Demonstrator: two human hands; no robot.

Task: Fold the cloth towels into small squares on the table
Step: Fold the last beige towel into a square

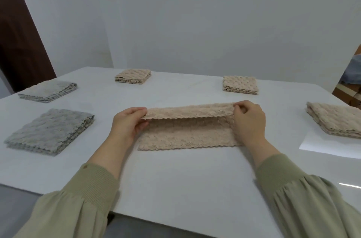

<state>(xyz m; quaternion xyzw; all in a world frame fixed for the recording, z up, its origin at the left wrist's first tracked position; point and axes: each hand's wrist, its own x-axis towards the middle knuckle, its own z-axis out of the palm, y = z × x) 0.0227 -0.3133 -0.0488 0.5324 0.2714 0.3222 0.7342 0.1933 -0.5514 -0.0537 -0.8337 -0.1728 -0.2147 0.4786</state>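
Beige towel [187, 134] pinched between left grip [128, 123], right grip [249, 119].

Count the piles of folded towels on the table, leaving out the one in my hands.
5: far grey pile and near grey pile on the left, far-centre beige pile, far-right beige pile, and right-edge beige pile, partly cut off; more may lie out of frame.

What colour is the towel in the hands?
The rectangular fluffy cloth towel is beige, clearest in head view.
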